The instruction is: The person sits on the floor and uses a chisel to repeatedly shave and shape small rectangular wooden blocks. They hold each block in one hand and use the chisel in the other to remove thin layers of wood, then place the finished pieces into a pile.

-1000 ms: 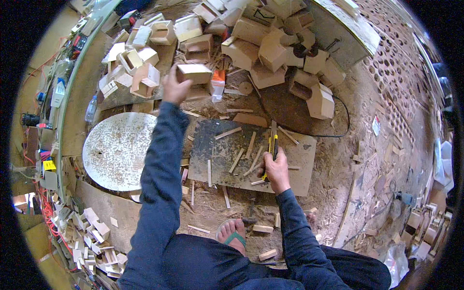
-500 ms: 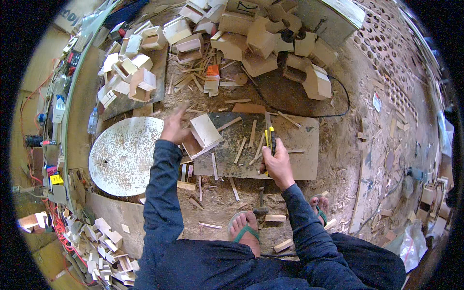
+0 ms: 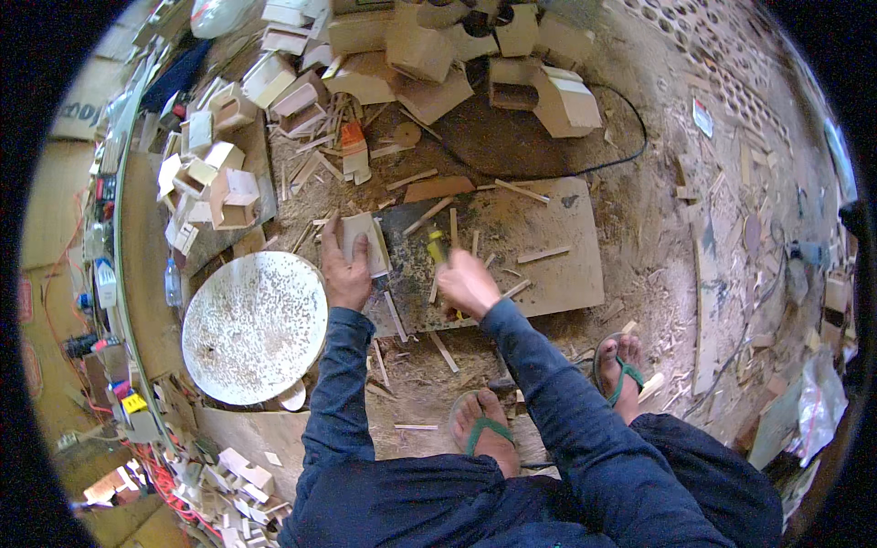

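Observation:
My left hand (image 3: 347, 269) is closed on a small pale wooden box (image 3: 370, 226), its thumb across the face and its fingers along the far left side. The box rests at the left end of a dark, stained board (image 3: 557, 274) on the floor. In my right fist (image 3: 468, 285) is a yellow-and-black utility knife (image 3: 436, 243), blurred by motion, just right of the box and apart from it. Its blade cannot be made out. Several thin wood strips (image 3: 544, 255) lie scattered over the board.
A round, speckled white disc (image 3: 256, 329) lies left of my left forearm. Wooden boxes (image 3: 420, 46) are piled at the far side, with more at the left (image 3: 233, 196). An orange-and-white brush (image 3: 354, 153) and a black cable (image 3: 639, 137) lie beyond the board. Offcuts (image 3: 242, 475) fill the lower left.
My left hand has gone from beside the box to a grip on it, and the box has turned. My right hand has brought the knife left, toward the box. The view has shifted.

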Motion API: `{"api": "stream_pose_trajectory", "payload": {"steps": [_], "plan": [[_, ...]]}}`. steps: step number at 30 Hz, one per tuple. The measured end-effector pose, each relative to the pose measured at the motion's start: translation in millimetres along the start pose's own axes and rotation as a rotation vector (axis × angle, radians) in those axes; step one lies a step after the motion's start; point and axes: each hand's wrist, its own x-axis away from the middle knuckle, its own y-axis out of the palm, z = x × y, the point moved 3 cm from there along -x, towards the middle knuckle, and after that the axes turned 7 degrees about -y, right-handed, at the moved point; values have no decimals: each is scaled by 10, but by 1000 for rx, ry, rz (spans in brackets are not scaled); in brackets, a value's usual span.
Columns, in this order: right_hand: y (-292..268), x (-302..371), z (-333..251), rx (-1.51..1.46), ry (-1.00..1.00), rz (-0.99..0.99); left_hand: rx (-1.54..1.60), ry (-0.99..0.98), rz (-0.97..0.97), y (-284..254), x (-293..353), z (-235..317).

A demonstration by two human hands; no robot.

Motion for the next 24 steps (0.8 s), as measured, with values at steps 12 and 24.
{"api": "stream_pose_trajectory", "payload": {"steps": [12, 24], "plan": [[456, 66, -240, -112, -100, 81, -345, 196, 28, 218, -93, -103], [510, -183, -378, 8, -191, -148, -240, 165, 50, 205, -88, 30]]}}
